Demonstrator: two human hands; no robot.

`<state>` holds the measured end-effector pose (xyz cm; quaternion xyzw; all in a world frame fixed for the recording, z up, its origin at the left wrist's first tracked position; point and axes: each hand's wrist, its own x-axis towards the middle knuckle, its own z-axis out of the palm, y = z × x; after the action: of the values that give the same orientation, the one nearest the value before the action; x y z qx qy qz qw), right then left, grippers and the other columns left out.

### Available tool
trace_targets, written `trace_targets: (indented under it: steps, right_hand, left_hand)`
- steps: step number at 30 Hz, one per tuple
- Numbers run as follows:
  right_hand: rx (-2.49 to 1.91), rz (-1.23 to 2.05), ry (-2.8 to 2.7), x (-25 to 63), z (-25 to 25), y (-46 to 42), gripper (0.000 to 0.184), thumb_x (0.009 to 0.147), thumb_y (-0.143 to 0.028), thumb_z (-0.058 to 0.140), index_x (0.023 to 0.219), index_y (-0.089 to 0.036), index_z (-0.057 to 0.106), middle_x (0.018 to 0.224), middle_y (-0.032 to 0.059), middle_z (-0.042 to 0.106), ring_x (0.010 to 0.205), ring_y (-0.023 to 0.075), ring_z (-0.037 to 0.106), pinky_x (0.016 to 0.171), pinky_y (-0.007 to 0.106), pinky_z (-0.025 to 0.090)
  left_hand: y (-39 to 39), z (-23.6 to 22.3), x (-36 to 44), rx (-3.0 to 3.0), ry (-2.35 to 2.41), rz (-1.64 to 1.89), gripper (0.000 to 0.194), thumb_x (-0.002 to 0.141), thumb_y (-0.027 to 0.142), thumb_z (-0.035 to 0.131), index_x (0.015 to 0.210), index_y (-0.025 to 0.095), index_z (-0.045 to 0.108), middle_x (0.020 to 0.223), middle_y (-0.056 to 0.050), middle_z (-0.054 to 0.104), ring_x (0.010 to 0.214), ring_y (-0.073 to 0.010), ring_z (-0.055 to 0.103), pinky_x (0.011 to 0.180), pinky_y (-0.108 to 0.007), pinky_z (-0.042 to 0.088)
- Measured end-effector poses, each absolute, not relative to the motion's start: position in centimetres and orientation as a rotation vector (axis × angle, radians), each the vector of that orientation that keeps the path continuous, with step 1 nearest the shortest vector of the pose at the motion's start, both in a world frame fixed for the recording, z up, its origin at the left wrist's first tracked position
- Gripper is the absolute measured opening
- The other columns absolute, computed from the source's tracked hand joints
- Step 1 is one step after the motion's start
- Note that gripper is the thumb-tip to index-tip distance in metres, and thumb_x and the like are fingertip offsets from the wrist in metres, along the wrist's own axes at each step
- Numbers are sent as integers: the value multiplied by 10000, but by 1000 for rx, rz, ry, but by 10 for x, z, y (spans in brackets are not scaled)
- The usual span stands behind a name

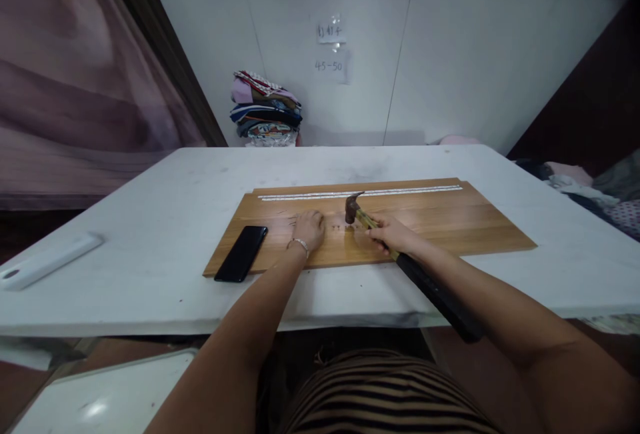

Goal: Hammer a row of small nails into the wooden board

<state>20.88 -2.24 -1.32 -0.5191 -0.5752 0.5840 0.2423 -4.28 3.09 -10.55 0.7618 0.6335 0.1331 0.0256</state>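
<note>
Gripping the hammer (434, 289), right fingers (379, 233) curl closed; left fingers (317, 217) touch the board (430, 224), hold unclear.

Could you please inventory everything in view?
Flat table: one, white, centre
Rectangular wooden board: one, brown, on table
Thin strips: two, white, board's far side
Tiny nail-like pieces: several, dark, on board
Claw hammer: one, brown and black, over board
Rectangular phone: one, black, board's left end
Long bar: one, white, table's left
Wall: one, pale, behind table
Folded fabric stack: one, multicoloured, by wall
Paper notes: two, white, on wall
Draped cloth: one, pink, left
Fabric heap: one, multicoloured, right
Glossy panel: one, white, lower left
Striped top: one, black-and-tan, bottom
Bracelet: one, pale, left wrist
Left hand: one, bare, on board
Right hand: one, bare, gripping hammer
</note>
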Motion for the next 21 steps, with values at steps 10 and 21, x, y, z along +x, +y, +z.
trace_targets:
  steps: [10, 21]
  right_hand:
    - [-1402, 1590, -1582, 208, -10, -24, 372, 751, -183, 641, 1122, -199, 652, 475, -124, 480, 357, 91, 429, 374, 179, 359]
    - [-1446, 1583, -1556, 208, -8, -25, 330, 744, -152, 638, 1069, -210, 649, 483, -116, 483, 379, 94, 450, 377, 172, 368]
  left_hand:
    - [30, -104, -42, 2346, 1967, 419, 244, 1027, 180, 508, 1006, 179, 751, 1208, -148, 757, 1198, -278, 662, 1089, -416, 471]
    - [31, -105, -43, 2345, 1956, 427, 258, 1014, 175, 504, 1034, 190, 761, 1206, -148, 757, 1185, -281, 662, 1092, -425, 473]
